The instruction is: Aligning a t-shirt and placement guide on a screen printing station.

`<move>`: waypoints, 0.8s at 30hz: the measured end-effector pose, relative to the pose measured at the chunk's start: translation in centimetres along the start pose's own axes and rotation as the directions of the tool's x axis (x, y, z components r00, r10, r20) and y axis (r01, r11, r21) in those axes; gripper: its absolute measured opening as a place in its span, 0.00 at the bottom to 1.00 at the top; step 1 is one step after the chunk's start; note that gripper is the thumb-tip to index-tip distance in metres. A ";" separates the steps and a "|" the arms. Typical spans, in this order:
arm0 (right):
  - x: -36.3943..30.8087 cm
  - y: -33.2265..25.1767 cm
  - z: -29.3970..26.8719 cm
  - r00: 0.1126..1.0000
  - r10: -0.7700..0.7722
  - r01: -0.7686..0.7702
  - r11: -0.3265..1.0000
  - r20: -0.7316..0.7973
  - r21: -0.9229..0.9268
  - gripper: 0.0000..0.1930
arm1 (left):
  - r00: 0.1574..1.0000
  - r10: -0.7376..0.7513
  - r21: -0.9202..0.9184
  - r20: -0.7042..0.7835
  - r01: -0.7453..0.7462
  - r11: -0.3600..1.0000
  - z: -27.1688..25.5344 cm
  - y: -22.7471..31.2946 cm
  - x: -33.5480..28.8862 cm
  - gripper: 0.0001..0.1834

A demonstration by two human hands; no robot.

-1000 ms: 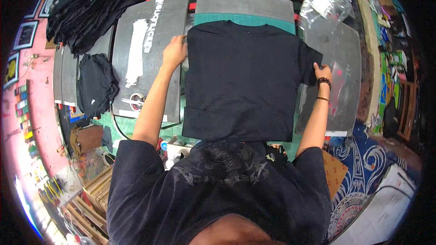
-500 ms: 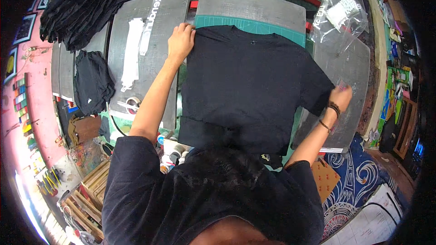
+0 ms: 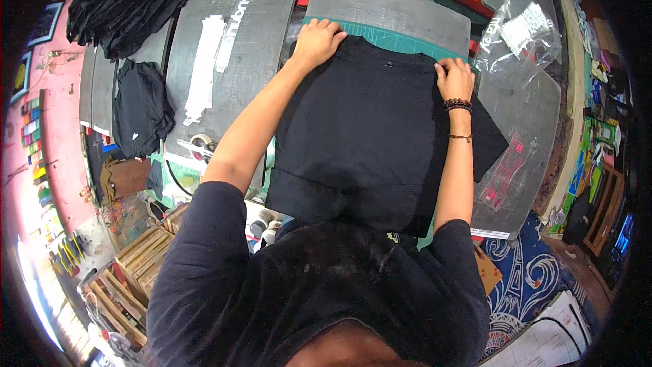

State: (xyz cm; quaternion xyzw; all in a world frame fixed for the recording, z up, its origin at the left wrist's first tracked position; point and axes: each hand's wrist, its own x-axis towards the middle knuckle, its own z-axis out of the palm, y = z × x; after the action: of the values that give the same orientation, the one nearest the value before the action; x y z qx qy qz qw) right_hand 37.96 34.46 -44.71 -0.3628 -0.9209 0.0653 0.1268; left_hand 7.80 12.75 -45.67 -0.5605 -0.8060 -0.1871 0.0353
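A black T-shirt lies spread out in front of me, its collar at the far side and its lower part folded near my body. Under its far edge shows a green cutting mat on a grey board. My left hand is closed on the shirt's left shoulder, fingers bent over the edge. At the shoulder to the right of the collar, my right hand pinches the cloth. The right sleeve spreads out beyond my wrist, which wears dark bracelets.
On the left board lie white strips and scissors beside a tape roll. Black garments are heaped at the far left. A clear plastic bag and a red see-through ruler lie on the right board.
My right hand has moved from the right sleeve's end up and inward to the shoulder beside the collar. My left hand has shifted right along the left shoulder. The red ruler has come into sight.
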 end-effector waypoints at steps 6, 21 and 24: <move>1.5 -0.1 0.3 0.999 0.052 -0.052 0.997 -0.008 0.060 0.08 | 0.999 0.005 0.067 -0.033 -0.002 0.998 1.0 0.0 1.0 0.11; 0.9 -7.1 3.6 0.867 -0.439 0.474 0.873 -0.236 0.117 0.11 | 0.965 0.258 -0.087 -0.055 -0.262 0.961 2.2 8.7 -1.8 0.10; 2.3 -7.4 3.9 0.908 -0.376 0.393 0.918 -0.184 0.059 0.12 | 0.974 0.193 -0.093 -0.120 -0.204 0.974 2.0 9.2 -2.5 0.12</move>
State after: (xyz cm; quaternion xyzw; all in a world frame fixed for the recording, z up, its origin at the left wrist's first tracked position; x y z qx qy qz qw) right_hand 30.43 30.50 -46.42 -0.1719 -0.9560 0.0515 0.2319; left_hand 17.49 14.03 -45.81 -0.6282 -0.7317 -0.2553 0.0690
